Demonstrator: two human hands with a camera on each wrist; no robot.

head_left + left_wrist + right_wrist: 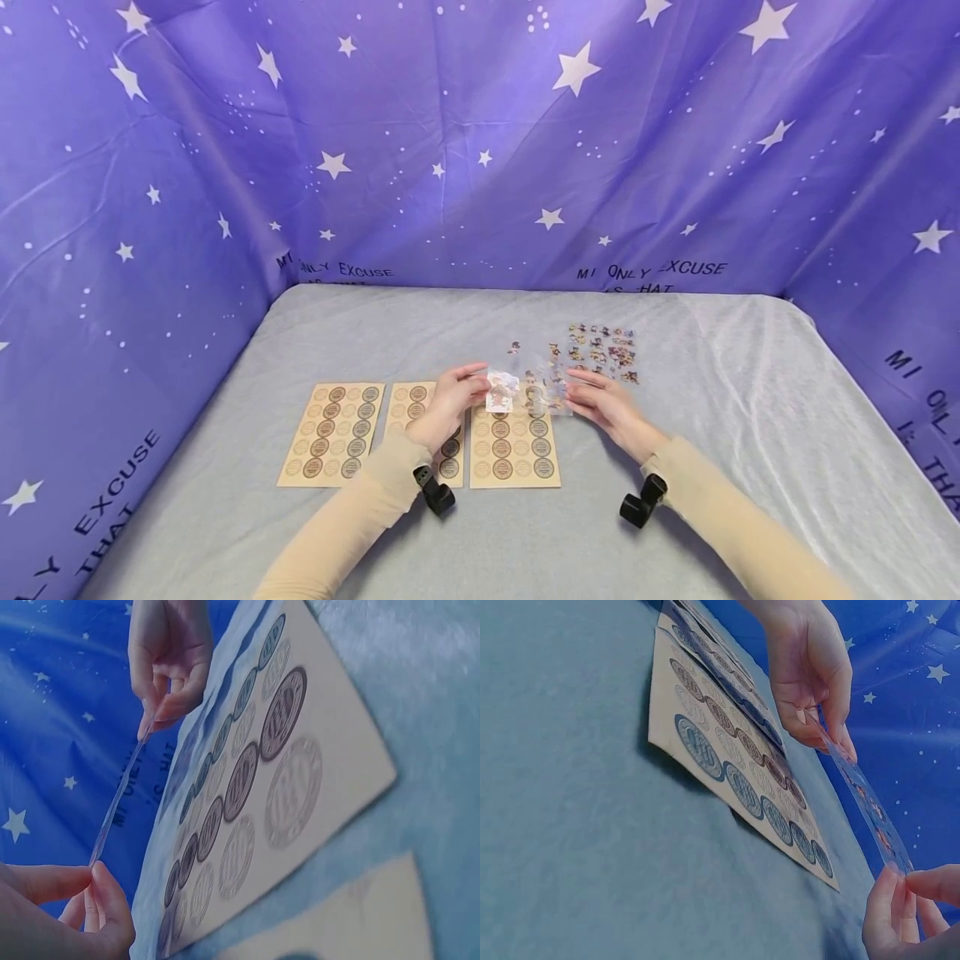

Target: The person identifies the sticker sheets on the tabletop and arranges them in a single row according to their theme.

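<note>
Both hands hold up a clear sticker sheet [536,393] printed with small colourful figures, and a white patch shows at its left end. My left hand [448,404] pinches the left edge between thumb and fingers. On the opposite edge, my right hand [611,408] pinches it the same way. Seen from the left wrist, the sheet [120,799] is almost edge-on, raised above the table. The right wrist view shows reddish prints along the sheet [874,817]. Below it lies a tan sheet of round labels [516,454], its top part overlapped by the clear sheet.
Two more tan sheets of round labels, one at far left [330,435] and one in the middle [408,404], lie in a row on the grey cloth [750,375]. Further clear stickers [600,350] lie behind the right hand. A purple starry curtain [480,183] surrounds the table.
</note>
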